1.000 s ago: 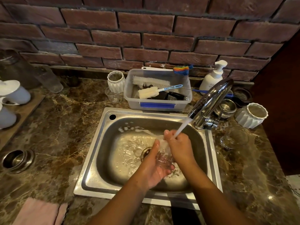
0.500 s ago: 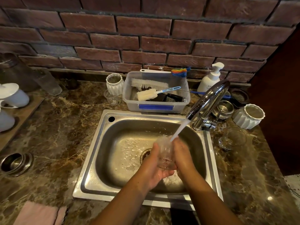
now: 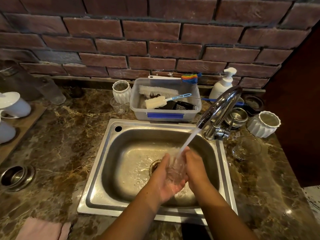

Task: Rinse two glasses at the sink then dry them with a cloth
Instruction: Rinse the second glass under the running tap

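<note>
- The marble counter [image 3: 57, 153] fills the lower frame, below a brick wall [image 3: 155, 40] across the top.
- The steel sink [image 3: 97, 179] sits at centre, wet around its drain [image 3: 155, 166].
- A clear plastic tub [image 3: 165, 116] of brushes stands just behind the sink, upper centre.
- The chrome tap [image 3: 220, 104] arcs in from the right; its water stream [image 3: 187, 142] falls into the glass.
- The left hand [image 3: 164, 181] cups the glass from below, fingers curled around it.
- The right hand [image 3: 195, 165] presses its right side, fingers wrapped on it.
- The glass [image 3: 176, 168] sits between both hands, above the basin.
- A second glass [image 3: 247, 149] stands on the counter right of the sink.
- A pink cloth [image 3: 41, 229] lies at the lower left.
</note>
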